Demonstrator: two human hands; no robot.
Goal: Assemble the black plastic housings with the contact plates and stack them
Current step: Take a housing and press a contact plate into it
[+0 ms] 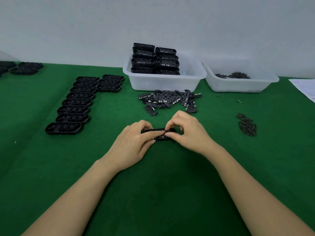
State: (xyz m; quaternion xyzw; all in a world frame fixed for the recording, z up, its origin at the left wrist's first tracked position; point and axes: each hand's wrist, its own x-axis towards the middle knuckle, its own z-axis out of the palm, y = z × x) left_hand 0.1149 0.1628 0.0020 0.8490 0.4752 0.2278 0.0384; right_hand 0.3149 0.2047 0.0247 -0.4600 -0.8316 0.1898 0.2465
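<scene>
On the green mat (pixel 153 184), both hands' fingers (pixel 150 132) pinch 1 black housing (pixel 159 133).

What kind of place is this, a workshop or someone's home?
Probably a small assembly workstation. Rows of black housings are laid out on a green-covered bench, a clear tub holds stacked housings, and both hands work on one housing.

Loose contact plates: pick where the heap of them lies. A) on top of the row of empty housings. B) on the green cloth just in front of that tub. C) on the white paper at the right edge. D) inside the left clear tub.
B: the contact plates lie heaped on the green cloth, just in front of the clear tub that holds stacked housings.
</scene>
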